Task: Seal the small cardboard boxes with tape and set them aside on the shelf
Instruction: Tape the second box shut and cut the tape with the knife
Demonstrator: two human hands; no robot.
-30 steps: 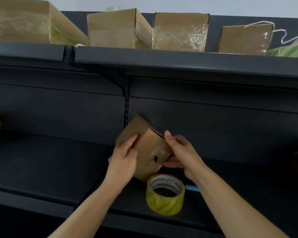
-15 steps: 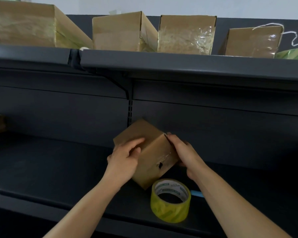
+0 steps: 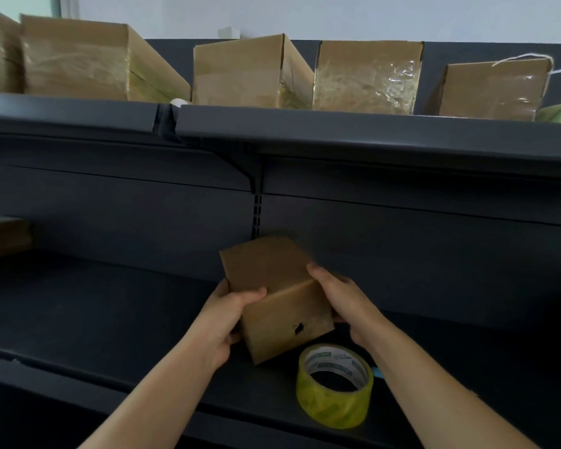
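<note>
— Where is the box?
— The small box [image 3: 272,296] is tilted over the lower shelf [image 3: 110,312], just behind the tape roll [image 3: 336,384].
— And the hands?
— The left hand [image 3: 222,322] grips its left side, thumb on top. The right hand [image 3: 340,299] clasps the right edge.
— Is it resting on the shelf?
— Its bottom corner may touch, but it's too dark to tell. Above, taped boxes [image 3: 250,72] line the upper shelf [image 3: 337,131].

lower shelf [image 3: 110,319], tape roll [image 3: 335,404]; upper shelf [image 3: 370,134], boxes [image 3: 246,72]

Bare left hand [image 3: 225,319] and right hand [image 3: 344,299] on bare, slender forearms [image 3: 162,387].
</note>
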